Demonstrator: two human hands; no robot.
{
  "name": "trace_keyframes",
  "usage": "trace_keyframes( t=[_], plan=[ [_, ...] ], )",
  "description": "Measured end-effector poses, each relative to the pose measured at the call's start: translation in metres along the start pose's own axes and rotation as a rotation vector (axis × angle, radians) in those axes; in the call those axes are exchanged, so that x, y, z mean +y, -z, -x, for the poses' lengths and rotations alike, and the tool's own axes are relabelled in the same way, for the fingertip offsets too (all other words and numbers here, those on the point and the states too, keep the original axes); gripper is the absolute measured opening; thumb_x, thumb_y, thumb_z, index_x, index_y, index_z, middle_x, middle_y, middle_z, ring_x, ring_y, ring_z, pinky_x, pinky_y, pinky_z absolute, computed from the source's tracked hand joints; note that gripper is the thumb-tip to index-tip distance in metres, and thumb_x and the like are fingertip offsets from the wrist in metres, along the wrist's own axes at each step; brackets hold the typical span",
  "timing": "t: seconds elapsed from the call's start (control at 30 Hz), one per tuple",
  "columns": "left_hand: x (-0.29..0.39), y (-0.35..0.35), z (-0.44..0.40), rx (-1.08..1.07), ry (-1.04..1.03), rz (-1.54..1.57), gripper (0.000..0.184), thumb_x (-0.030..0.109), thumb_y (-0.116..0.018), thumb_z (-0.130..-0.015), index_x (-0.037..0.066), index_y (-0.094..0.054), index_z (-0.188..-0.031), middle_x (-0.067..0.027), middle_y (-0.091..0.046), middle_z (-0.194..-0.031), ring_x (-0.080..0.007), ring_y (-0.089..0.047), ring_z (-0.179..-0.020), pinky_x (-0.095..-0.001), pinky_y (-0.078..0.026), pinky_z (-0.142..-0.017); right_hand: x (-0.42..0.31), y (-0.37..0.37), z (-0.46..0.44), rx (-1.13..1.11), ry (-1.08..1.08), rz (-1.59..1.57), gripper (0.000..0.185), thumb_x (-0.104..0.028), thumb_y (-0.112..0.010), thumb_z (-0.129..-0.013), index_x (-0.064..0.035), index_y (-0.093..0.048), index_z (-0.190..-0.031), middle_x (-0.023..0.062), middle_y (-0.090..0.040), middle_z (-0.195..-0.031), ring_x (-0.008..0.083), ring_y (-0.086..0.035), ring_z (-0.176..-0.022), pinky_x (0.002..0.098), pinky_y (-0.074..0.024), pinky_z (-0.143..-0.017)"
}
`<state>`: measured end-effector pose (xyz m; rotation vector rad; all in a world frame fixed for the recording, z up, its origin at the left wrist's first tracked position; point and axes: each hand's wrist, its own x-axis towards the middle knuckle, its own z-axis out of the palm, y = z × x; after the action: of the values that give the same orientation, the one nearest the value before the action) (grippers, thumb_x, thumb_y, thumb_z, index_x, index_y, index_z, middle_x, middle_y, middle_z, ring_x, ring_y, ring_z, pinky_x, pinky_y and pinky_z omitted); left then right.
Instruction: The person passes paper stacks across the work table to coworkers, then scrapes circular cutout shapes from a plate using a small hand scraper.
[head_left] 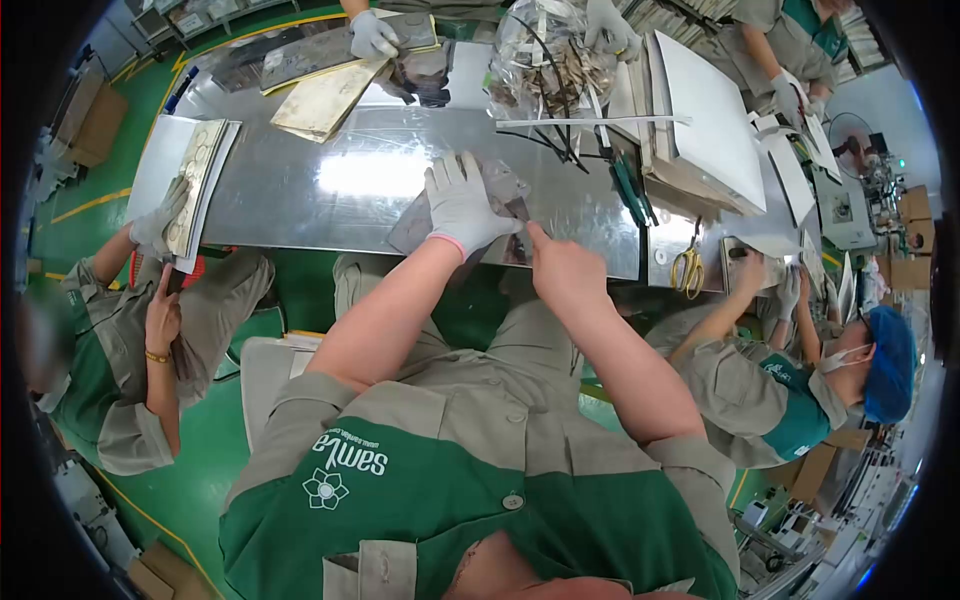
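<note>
My left hand (462, 205), in a white glove with a pink cuff, lies with its fingers spread on a greyish, plastic-like sheet (412, 226) at the near edge of the metal table (290, 215). Just to its right, my right hand (565, 268) is bare and closed round the handle of a tool. The tool's dark, flat blade (519, 209) points toward the gloved hand and touches or lies over the sheet. Most of the handle is hidden inside my fist.
Green-handled pliers (628, 188) and yellow-handled scissors (688, 268) lie at the right. Beyond are a plastic bag of small pieces (545, 75), black ties and a thick white stack (708, 120). Co-workers sit left and right; gloved hands (373, 36) show across the table.
</note>
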<state>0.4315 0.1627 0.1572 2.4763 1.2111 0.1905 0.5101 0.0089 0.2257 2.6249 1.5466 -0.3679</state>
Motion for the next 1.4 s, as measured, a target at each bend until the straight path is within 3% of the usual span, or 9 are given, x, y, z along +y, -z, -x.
trace_keyframes(
  t=[0.1, 0.17, 0.23, 0.6, 1.0, 1.1, 1.17, 1.4],
  plan=[
    [-0.003, 0.006, -0.004, 0.068, -0.037, -0.022, 0.129, 0.057, -0.085, -0.051, -0.006, -0.026, -0.147, -0.0265, -0.031, -0.146, -0.0426, -0.027, -0.140, -0.0553, -0.015, -0.117, -0.004, 0.007, -0.003, -0.008, 0.008, 0.034, 0.038, -0.022, -0.053, -0.094, -0.0200, -0.057, -0.132, 0.0180, -0.069, -0.077, 0.0390, -0.069, -0.072, 0.0503, -0.0537, -0.062],
    [0.001, 0.008, -0.002, -0.046, -0.005, -0.002, 0.134, 0.060, -0.085, -0.052, -0.005, -0.021, -0.150, -0.0295, -0.026, -0.151, -0.0445, -0.024, -0.142, -0.0552, -0.015, -0.118, -0.007, 0.000, 0.002, -0.025, -0.016, 0.030, 0.039, -0.021, -0.053, -0.094, -0.0202, -0.057, -0.132, 0.0180, -0.069, -0.076, 0.0391, -0.068, -0.071, 0.0503, -0.0537, -0.062],
    [0.001, 0.006, -0.001, -0.027, -0.010, -0.006, 0.133, 0.059, -0.085, -0.052, -0.005, -0.021, -0.150, -0.0294, -0.027, -0.150, -0.0444, -0.024, -0.142, -0.0552, -0.015, -0.118, -0.007, -0.004, -0.003, 0.039, 0.022, 0.067, 0.040, -0.019, -0.054, -0.093, -0.0193, -0.056, -0.133, 0.0179, -0.069, -0.076, 0.0387, -0.069, -0.071, 0.0500, -0.0538, -0.062],
    [-0.002, 0.006, -0.002, 0.005, -0.019, -0.070, 0.127, 0.056, -0.084, -0.054, -0.005, -0.024, -0.148, -0.0286, -0.027, -0.149, -0.0419, -0.025, -0.141, -0.0534, -0.017, -0.116, -0.016, 0.001, -0.003, -0.086, -0.028, 0.033, 0.041, -0.021, -0.051, -0.095, -0.0176, -0.056, -0.135, 0.0188, -0.069, -0.076, 0.0389, -0.069, -0.071, 0.0513, -0.0538, -0.064],
    [-0.001, 0.005, -0.001, 0.059, -0.045, -0.016, 0.124, 0.057, -0.082, -0.055, -0.005, -0.026, -0.148, -0.0297, -0.030, -0.146, -0.0449, -0.028, -0.138, -0.0547, -0.018, -0.116, -0.013, -0.009, 0.001, 0.057, -0.005, 0.009, 0.041, -0.020, -0.051, -0.095, -0.0167, -0.054, -0.135, 0.0193, -0.069, -0.075, 0.0379, -0.069, -0.071, 0.0507, -0.0540, -0.063],
    [-0.001, 0.008, 0.002, 0.014, -0.026, -0.039, 0.123, 0.057, -0.083, -0.055, -0.005, -0.028, -0.146, -0.0289, -0.028, -0.149, -0.0444, -0.023, -0.142, -0.0557, -0.013, -0.118, -0.009, -0.003, 0.003, -0.019, -0.025, 0.030, 0.040, -0.019, -0.050, -0.095, -0.0155, -0.055, -0.134, 0.0179, -0.069, -0.075, 0.0372, -0.069, -0.071, 0.0500, -0.0538, -0.062],
    [0.000, 0.006, 0.001, 0.046, -0.036, 0.012, 0.124, 0.057, -0.082, -0.056, -0.005, -0.027, -0.147, -0.0302, -0.030, -0.146, -0.0449, -0.028, -0.137, -0.0543, -0.019, -0.116, -0.003, -0.005, -0.007, 0.057, 0.008, -0.027, 0.039, -0.019, -0.050, -0.096, -0.0157, -0.055, -0.134, 0.0169, -0.070, -0.076, 0.0369, -0.069, -0.071, 0.0503, -0.0535, -0.062],
    [0.001, 0.005, 0.004, 0.042, -0.029, 0.015, 0.119, 0.055, -0.082, -0.058, -0.005, -0.029, -0.146, -0.0289, -0.028, -0.149, -0.0446, -0.024, -0.142, -0.0562, -0.014, -0.117, 0.000, -0.002, -0.012, 0.000, -0.002, -0.011, 0.038, -0.023, -0.051, -0.096, -0.0197, -0.057, -0.133, 0.0183, -0.070, -0.078, 0.0385, -0.069, -0.073, 0.0514, -0.0535, -0.063]
  ],
)
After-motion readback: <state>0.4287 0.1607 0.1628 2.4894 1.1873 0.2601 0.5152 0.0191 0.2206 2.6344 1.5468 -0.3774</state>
